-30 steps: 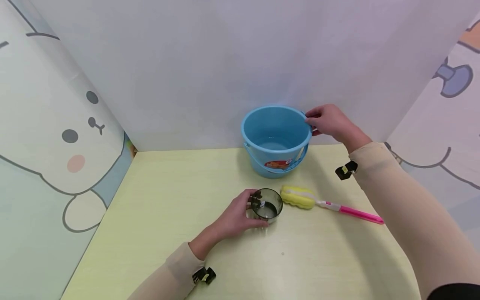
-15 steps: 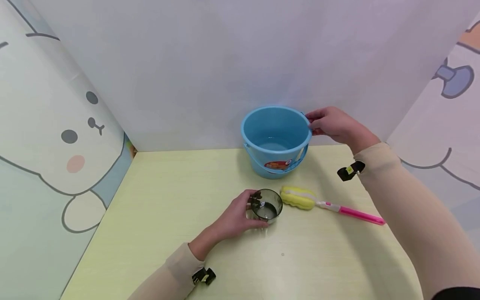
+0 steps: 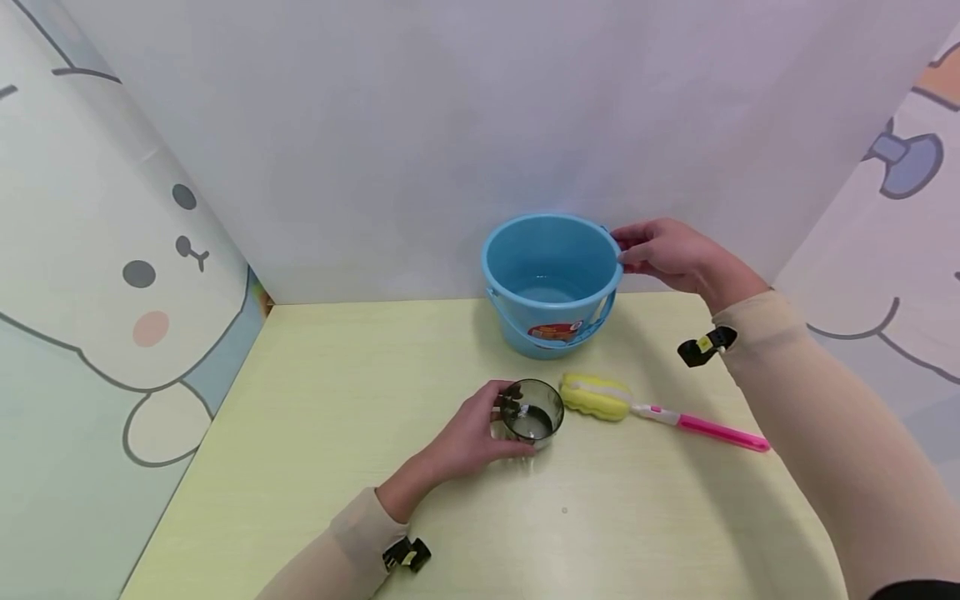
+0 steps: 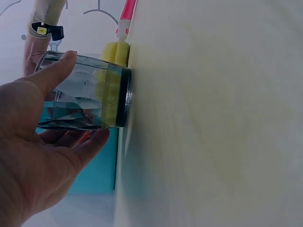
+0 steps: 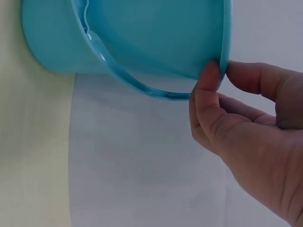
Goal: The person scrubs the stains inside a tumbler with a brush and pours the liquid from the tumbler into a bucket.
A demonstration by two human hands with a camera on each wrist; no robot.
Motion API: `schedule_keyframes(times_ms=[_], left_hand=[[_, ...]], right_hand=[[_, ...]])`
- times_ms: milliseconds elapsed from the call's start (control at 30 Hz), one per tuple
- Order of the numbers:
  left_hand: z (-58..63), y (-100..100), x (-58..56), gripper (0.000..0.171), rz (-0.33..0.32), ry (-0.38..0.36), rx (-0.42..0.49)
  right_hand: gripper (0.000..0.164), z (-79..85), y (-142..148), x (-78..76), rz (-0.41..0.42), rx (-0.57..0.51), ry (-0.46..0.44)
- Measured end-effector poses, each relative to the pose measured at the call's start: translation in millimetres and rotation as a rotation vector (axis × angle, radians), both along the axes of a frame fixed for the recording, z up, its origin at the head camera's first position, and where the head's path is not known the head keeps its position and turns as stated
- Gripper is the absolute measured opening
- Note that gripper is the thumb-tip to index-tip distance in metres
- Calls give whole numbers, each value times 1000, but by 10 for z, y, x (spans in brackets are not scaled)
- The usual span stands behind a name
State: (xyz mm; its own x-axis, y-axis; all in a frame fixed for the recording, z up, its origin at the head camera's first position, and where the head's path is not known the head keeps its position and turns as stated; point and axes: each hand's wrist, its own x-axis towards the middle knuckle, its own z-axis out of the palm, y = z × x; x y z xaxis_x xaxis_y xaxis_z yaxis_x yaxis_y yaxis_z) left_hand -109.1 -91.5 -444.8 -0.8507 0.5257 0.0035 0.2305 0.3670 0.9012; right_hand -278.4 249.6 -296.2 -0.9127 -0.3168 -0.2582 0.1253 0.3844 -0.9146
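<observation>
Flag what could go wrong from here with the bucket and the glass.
1. The right hand pinches the blue bucket by its rim at one side only; a pull there could tip or swing it.
2. The yellow brush head lies close beside the glass; sliding the glass that way would likely bump it.
3. The left hand holds the glass by its smooth-looking sides; a loose grip might let it slip.
</observation>
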Motion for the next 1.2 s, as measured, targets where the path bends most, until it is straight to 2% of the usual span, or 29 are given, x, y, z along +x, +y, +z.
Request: schedule_keyframes(times_ms=[300, 800, 1200], left_hand=[[6, -13, -2, 85, 7, -2, 14], [-19, -75, -5, 86, 37, 28, 3], [193, -163, -70, 86, 99, 82, 19]], right_hand=[[56, -134, 46, -11, -75, -154, -38], [57, -147, 17, -21, -81, -183, -41], [55, -173, -2, -43, -88, -193, -37]])
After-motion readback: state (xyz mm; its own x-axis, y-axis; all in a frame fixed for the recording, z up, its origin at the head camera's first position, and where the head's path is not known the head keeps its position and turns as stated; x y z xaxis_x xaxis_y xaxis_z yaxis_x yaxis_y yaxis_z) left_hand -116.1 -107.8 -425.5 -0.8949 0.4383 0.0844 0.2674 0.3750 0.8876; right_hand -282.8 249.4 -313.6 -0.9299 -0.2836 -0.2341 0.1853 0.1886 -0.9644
